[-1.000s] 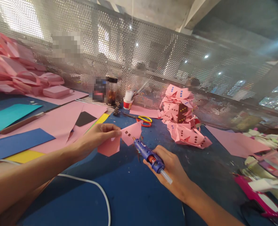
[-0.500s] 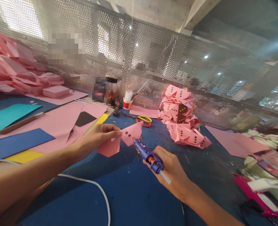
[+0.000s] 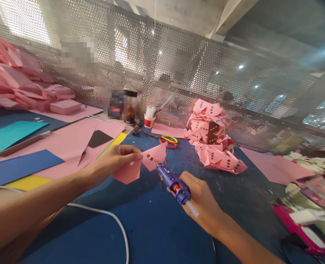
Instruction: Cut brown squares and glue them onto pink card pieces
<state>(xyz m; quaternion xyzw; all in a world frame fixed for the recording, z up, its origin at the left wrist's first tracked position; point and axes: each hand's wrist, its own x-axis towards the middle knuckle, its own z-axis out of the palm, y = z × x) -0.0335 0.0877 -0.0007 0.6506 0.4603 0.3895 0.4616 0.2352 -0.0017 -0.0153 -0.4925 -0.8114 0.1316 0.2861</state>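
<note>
Between the thumb and fingers of my left hand [image 3: 123, 156] is a folded pink paper piece [image 3: 154, 156] with small dark brown diamonds on it. One flap of it hangs down below the fingers. My right hand [image 3: 197, 190] is wrapped round a blue glue gun [image 3: 173, 183], with a clear glue stick poking out of its back end. The nozzle points up and left and is at the paper's lower right part; whether it touches, I cannot tell. Scissors [image 3: 169, 141] with red and yellow handles lie just beyond the paper.
A stack of dotted pink paper pieces [image 3: 212, 135] stands behind to the right. Pink sheets [image 3: 68, 139] and a blue sheet [image 3: 24, 167] lie left, below a large pink paper heap [image 3: 16, 80]. A white cable [image 3: 115, 216] crosses the blue table [image 3: 156, 234]. A red-white cup [image 3: 149, 121] stands near the mesh panel.
Almost nothing differs. Both hands, the pink paper and the glue gun stay in nearly the same place, with the glue stick's end shifted very slightly left.
</note>
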